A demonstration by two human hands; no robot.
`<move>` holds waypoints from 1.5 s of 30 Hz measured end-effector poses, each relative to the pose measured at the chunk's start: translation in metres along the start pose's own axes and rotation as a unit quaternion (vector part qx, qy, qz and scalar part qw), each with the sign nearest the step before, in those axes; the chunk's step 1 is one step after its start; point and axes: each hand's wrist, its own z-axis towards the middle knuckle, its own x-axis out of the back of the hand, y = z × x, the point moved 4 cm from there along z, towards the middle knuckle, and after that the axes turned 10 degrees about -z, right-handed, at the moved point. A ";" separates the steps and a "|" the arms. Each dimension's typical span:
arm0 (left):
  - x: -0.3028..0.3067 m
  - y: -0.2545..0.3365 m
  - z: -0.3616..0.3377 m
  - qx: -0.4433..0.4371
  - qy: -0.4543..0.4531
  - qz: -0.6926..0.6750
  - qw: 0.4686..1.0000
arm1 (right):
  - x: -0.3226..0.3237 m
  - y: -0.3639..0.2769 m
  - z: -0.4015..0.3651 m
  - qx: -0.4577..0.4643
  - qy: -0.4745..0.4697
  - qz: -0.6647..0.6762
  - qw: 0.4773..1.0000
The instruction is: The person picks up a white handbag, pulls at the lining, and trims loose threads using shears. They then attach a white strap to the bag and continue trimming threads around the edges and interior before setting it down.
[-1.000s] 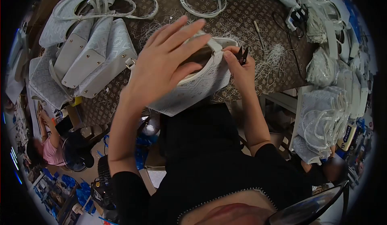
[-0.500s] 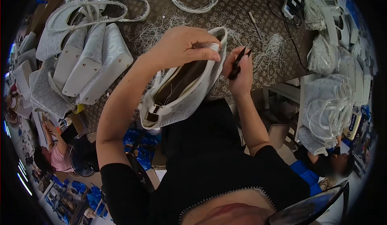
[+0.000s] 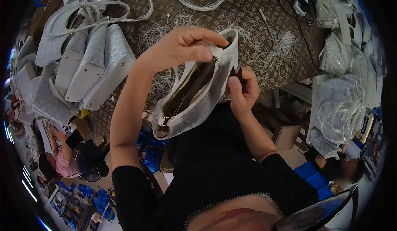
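White textured, brown-lined handbag [image 3: 208,97] tilts open by the brown patterned table [image 3: 248,3]; left hand [image 3: 175,49] pinches its rim, apparently steadying it; right hand [image 3: 243,91] grips black pointed snips [image 3: 238,73] alongside.

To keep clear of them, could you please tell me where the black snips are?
In the head view, the snips are in the right hand, just right of the white bag.

Straight down and forward from the wearer's head we look, one wide, round-edged view, close above left hand [image 3: 178,49], right hand [image 3: 244,91] and bag [image 3: 209,101], over the worktop's [image 3: 244,7] near edge, glasses [image 3: 324,214] bottom right!
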 end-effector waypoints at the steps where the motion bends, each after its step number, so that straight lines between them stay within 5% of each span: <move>1: -0.001 -0.002 0.001 -0.023 -0.002 0.059 0.998 | 0.005 0.001 -0.004 -0.010 0.031 0.006 0.999; 5: -0.007 0.015 0.008 0.024 -0.031 0.225 0.973 | 0.011 0.013 -0.015 -0.068 0.095 0.078 0.990; 7: -0.010 0.007 0.014 -0.049 -0.036 0.224 0.973 | 0.014 0.018 -0.016 -0.088 0.112 0.083 0.986; 10: -0.014 0.015 0.015 -0.028 0.012 0.307 0.951 | 0.016 0.007 -0.006 -0.079 0.112 0.069 0.988; 14: -0.007 0.017 0.002 -0.125 0.137 0.302 0.935 | 0.022 -0.002 0.004 -0.086 0.120 0.102 0.984; 16: -0.001 0.022 -0.016 -0.026 0.219 0.233 0.947 | 0.015 -0.007 0.006 -0.055 0.089 0.099 0.990; 18: -0.003 0.013 -0.030 -0.042 0.259 0.221 0.939 | 0.007 -0.019 0.009 -0.002 0.024 0.081 0.996; 26: -0.007 -0.015 -0.063 0.012 0.365 0.011 0.931 | -0.012 -0.013 0.012 -0.063 -0.081 0.071 0.992; 28: -0.005 -0.012 -0.061 0.067 0.369 -0.068 0.925 | -0.014 -0.011 0.013 -0.099 -0.083 0.096 0.987; 37: 0.008 -0.024 -0.040 0.070 0.356 -0.132 0.923 | -0.018 -0.013 0.042 -0.134 -0.092 0.036 0.986; 45: 0.013 -0.023 -0.017 0.058 0.325 -0.168 0.929 | -0.012 -0.005 0.071 -0.028 -0.104 -0.063 0.992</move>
